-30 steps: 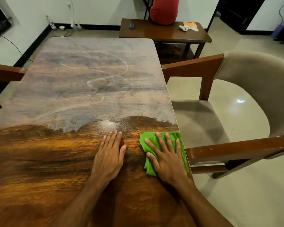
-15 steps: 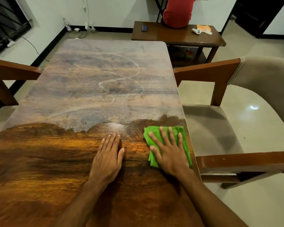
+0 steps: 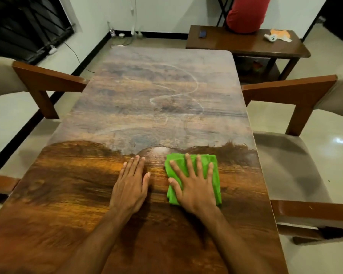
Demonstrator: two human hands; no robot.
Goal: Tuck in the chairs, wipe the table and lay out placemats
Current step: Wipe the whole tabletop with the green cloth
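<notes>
The right grip [image 3: 194, 186] is pressing flat, fingers spread wide, on the green cloth [image 3: 216, 182] near the right edge of the bench [image 3: 166, 115]. The left grip [image 3: 130, 186] is lying flat just beside it, holding nothing.

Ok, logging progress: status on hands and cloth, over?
Left hand flat on brown wooden table. Right hand pressing folded green cloth. Near part wiped, far part dusty. Nothing blocks the cloth.

A chair [image 3: 297, 155] flanks the table [image 3: 156, 99] on each side (bench [image 3: 246, 44] behind).
</notes>
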